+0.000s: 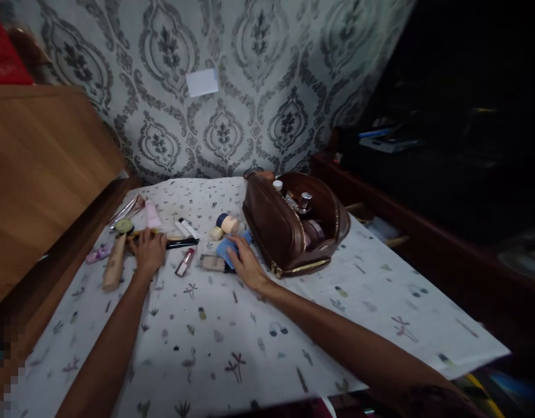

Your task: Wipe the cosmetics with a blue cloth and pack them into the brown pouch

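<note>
- The left hand (149,251) lies flat, fingers spread, on a black pencil (180,244) among cosmetics at 10 o'clock on the counter (293,325).
- The right hand (245,261) rests, fingers loosely curled, on a blue cloth (226,249) beside the open brown pouch (285,232).
- Recommended: pinch the cloth by one edge and lift clear of the adjacent beige tube (213,263) and jar (227,222).

No readable txt anywhere. Tubes, jars near far-left edge of table cloth (259,325): labels too small/blurry. White paper patch (202,82) on wallpaper: blank. Brown pouch (280,232): no legible brand. Cloth print = pics only, no words.
</note>
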